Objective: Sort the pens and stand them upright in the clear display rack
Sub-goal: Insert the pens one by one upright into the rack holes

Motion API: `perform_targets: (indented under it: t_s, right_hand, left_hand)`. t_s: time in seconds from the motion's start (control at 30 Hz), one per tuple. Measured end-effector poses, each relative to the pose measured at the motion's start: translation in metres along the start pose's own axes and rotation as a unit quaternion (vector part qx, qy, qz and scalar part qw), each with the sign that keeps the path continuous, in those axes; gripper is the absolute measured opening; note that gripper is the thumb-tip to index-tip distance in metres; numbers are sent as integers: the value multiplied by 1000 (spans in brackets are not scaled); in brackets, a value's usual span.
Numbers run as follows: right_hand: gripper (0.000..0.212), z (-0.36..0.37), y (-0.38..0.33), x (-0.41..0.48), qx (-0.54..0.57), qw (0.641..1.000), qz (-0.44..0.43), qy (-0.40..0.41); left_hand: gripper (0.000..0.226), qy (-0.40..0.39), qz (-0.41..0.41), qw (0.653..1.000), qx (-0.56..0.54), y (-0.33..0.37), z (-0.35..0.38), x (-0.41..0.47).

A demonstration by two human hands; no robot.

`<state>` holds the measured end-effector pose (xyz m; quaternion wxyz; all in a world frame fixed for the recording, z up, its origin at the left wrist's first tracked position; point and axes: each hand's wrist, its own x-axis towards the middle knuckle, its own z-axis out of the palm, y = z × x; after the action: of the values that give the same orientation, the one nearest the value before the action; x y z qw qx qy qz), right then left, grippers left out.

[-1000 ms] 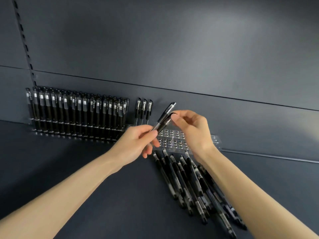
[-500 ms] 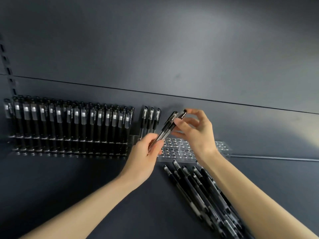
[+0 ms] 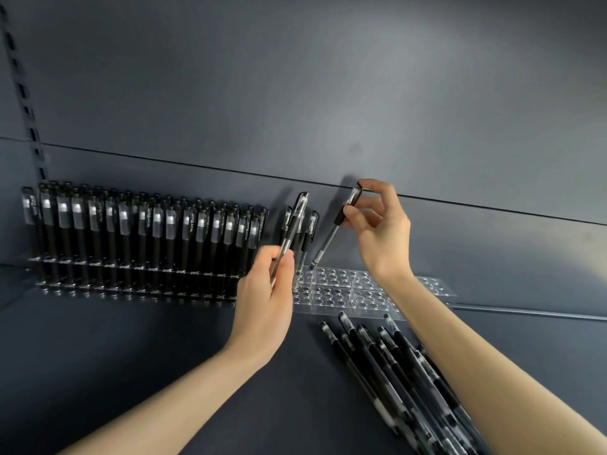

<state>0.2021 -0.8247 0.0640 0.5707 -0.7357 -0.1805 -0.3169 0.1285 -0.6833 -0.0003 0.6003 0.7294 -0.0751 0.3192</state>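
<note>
A clear display rack [image 3: 341, 290] with rows of round holes stands against the back wall. Its left part is filled with several upright black pens [image 3: 141, 238]; three more pens [image 3: 312, 224] stand just right of a gap. My left hand [image 3: 269, 290] grips one black pen [image 3: 292, 231] by its lower barrel, cap up, in front of those three. My right hand [image 3: 381, 231] pinches another pen [image 3: 331, 238] near its cap, tilted, with its tip just above the rack's back row of free holes. A pile of loose pens [image 3: 394, 372] lies on the shelf under my right forearm.
The dark grey shelf floor [image 3: 131, 356] stretches in front of the rack. Behind it rises a dark back panel [image 3: 295, 93] with a slotted upright [image 3: 23, 93] at the far left. The rack's right half [image 3: 371, 290] holds only open holes.
My hands have pulled apart: each now holds its own pen. The right hand lifted one pen away to the right and pointed its tip down at the rack.
</note>
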Motion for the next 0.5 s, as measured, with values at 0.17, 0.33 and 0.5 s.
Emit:
perform_targets:
  t_s: [0.17,0.33,0.5]
  right_hand:
    - [44,7,5,1,-12,999,-15,-26]
    - [34,11,15,-3,-49,996,-16,-78]
    - [36,9,14,-2,-62,992,-11,-107]
  left_hand:
    - [23,2,-18,1000,-10,-3,0,1]
    - [25,6,-33,999,-12,-7,-2,3]
    - [25,-5,-40,999,-14,-9,-1,2]
